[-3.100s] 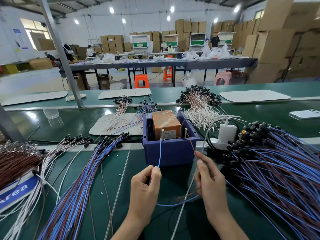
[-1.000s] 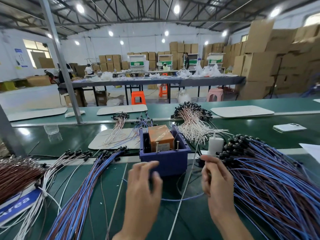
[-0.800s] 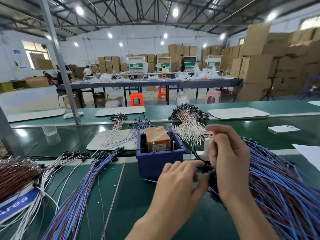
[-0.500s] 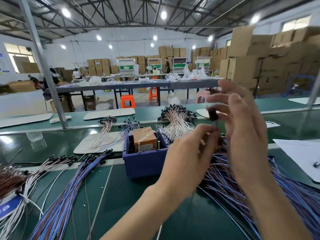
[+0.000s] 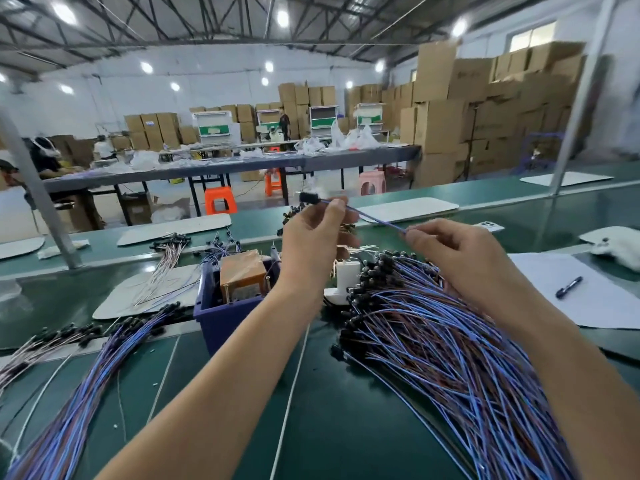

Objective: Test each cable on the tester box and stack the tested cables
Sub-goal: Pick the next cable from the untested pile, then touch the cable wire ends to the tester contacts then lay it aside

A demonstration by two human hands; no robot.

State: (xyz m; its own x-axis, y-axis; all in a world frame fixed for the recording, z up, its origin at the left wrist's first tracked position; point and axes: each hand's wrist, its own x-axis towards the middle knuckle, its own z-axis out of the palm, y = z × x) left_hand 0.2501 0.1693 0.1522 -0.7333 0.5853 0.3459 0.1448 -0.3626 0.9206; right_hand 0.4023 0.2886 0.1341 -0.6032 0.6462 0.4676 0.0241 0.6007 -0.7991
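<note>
Left hand (image 5: 313,244) pulled leftward, cable (image 5: 367,215) taut (above pile (image 5: 433,341))

Left hand (image 5: 313,244) and right hand (image 5: 460,252) now stretch a lifted blue cable (image 5: 374,218).

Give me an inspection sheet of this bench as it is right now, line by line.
Surface: green belt, with white mats lying on it.
Job's things: tester box; one cable held up in the air.
Clutter: pen on paper; phone; white charger.
Hands: left hand pinches the cable near its black plug; right hand pinches it further along.
Cables: right pile; left pile.
Surroundings: stacked cartons, orange stool, people at far tables.
</note>
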